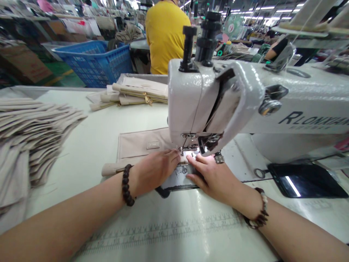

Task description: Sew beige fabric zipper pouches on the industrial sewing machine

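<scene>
A beige fabric panel [133, 143] with a small label plate [153, 145] lies under the head of a white sewing machine [188, 102]. My left hand [156, 169] rests flat on the panel's near edge, its fingertips just left of the needle and presser foot [182, 151]. Right of the presser foot, my right hand [211, 174] lies with fingers spread over the work and the metal plate [180, 178]. A rolled fabric edge with a zipper sticks out to the left as a beige tube [111, 169]. What lies beneath my fingers is partly hidden.
Stacked beige fabric pieces [40, 127] cover the table's left side. Zippered pieces [136, 94] lie behind the panel. A phone [308, 180] is at right, and a printed ruler scale [163, 234] runs along the front. Beyond are a blue basket [95, 60] and a person in yellow [167, 36].
</scene>
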A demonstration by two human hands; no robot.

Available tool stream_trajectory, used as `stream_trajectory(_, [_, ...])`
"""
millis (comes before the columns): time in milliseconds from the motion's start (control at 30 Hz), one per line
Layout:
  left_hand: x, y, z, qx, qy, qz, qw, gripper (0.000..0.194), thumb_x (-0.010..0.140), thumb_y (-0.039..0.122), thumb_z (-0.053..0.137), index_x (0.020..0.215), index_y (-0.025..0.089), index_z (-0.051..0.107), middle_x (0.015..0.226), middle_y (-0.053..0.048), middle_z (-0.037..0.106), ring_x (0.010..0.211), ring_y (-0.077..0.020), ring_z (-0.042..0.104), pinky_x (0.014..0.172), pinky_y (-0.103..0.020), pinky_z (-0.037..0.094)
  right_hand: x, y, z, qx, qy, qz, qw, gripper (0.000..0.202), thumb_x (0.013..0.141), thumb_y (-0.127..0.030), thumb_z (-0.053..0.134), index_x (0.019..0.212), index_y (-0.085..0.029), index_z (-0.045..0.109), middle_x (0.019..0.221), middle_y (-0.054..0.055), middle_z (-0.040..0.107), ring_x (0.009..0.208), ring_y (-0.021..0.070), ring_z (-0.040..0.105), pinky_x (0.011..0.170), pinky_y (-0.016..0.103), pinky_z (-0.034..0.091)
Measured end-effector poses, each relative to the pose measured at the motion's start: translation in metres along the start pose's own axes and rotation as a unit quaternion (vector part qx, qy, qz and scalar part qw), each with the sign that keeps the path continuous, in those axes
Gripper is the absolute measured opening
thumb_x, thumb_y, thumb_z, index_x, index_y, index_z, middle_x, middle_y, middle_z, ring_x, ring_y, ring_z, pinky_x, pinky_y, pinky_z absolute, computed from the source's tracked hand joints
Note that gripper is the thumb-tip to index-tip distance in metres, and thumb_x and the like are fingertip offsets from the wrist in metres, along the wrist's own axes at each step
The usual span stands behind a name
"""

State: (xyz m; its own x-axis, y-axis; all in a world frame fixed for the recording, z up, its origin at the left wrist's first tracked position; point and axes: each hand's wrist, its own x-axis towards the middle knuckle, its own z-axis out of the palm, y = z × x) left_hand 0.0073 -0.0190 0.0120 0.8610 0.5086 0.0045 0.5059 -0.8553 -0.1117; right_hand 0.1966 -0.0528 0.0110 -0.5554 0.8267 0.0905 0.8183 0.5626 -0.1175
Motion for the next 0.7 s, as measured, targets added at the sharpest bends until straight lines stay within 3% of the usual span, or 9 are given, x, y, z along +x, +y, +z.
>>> stream_trajectory(267, [-0.002, -0.0029, 0.0053, 0.05, 0.026, 0.03, 0.998, 0.031, 0.079, 0.004, 0.046, 0.109, 0.006, 0.052, 0.112, -0.01, 0.059, 0.105, -0.017, 0.052, 0.093, -0.026, 0.038, 0.0002, 0.0023, 0.0015, 0.001, -0.002, -0.004, 1.0, 0.039, 0.086, -0.037, 0.041, 0.116, -0.013, 0.048, 0.094, 0.013, 0.059, 0.081, 0.0215, 0.052, 0.068, 0.033, 0.037])
stream_trajectory(433, [-0.0057, 0.0021, 0.005, 0.083, 0.055, 0.06, 0.993, 0.03, 0.078, 0.004, 0.045, 0.106, 0.002, 0.054, 0.107, -0.012, 0.061, 0.101, -0.0188, 0.055, 0.091, -0.027, 0.04, -0.0001, 0.0012, -0.0016, 0.033, -0.008, -0.019, 0.999, 0.031, 0.087, -0.035, 0.041, 0.106, -0.016, 0.055, 0.083, 0.008, 0.059, 0.076, 0.0188, 0.051, 0.066, 0.03, 0.036])
stream_trajectory(700, [-0.0018, -0.0016, 0.0027, 0.011, 0.017, 0.006, 1.0, 0.034, 0.079, 0.003, 0.045, 0.112, 0.006, 0.051, 0.117, -0.01, 0.056, 0.109, -0.0158, 0.05, 0.096, -0.026, 0.036, -0.0008, 0.0007, 0.0017, 0.018, 0.007, 0.006, 1.0, 0.035, 0.084, -0.033, 0.046, 0.112, -0.014, 0.05, 0.088, 0.011, 0.059, 0.081, 0.0211, 0.053, 0.068, 0.032, 0.038])
